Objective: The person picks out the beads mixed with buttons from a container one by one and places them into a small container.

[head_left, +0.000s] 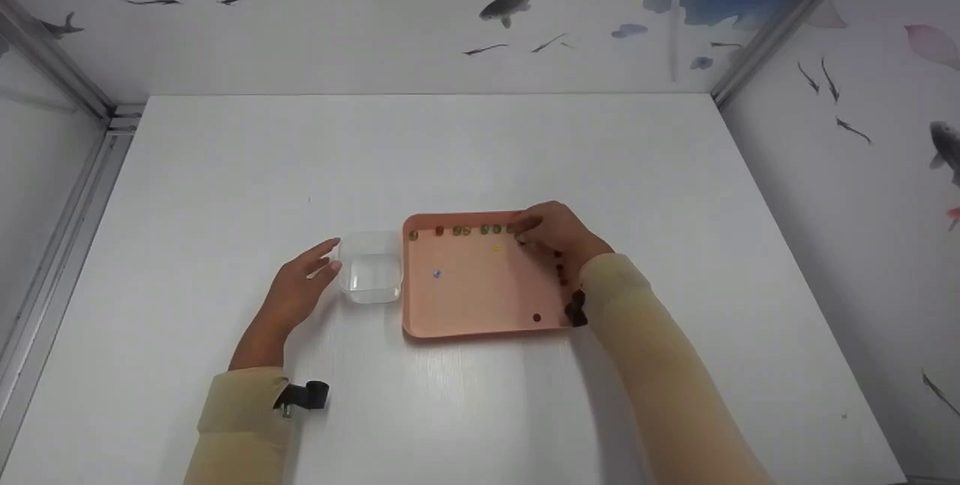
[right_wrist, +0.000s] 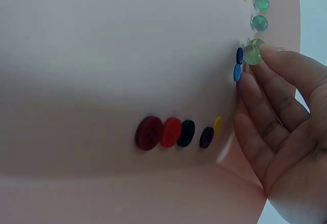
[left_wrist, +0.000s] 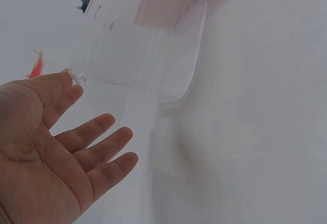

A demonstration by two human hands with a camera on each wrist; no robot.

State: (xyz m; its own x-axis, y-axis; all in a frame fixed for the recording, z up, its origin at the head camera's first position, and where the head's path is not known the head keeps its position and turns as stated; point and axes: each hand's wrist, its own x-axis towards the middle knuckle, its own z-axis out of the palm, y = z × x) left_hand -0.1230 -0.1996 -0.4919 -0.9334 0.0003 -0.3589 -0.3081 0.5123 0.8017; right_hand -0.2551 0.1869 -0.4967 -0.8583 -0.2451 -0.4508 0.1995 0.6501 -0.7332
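My right hand (head_left: 559, 230) reaches over the far right corner of a shallow pink tray (head_left: 480, 305). Between thumb and forefinger it pinches a pale green glass marble (right_wrist: 252, 54). Close to those fingertips, a dark blue button (right_wrist: 239, 55) and a light blue button (right_wrist: 237, 73) stand on edge against the tray. My left hand (head_left: 296, 290) is beside a clear plastic box (head_left: 373, 297), its thumb and forefinger touching the rim and the other fingers spread loosely. The box stands against the tray's left side.
More marbles (head_left: 457, 231) line the tray's far edge. Along its right side are a dark red button (right_wrist: 149, 133), a red button (right_wrist: 171, 132) and several others. A yellow button (head_left: 496, 248), a small bluish piece (head_left: 437, 273) and a dark button (head_left: 537, 318) lie farther in.
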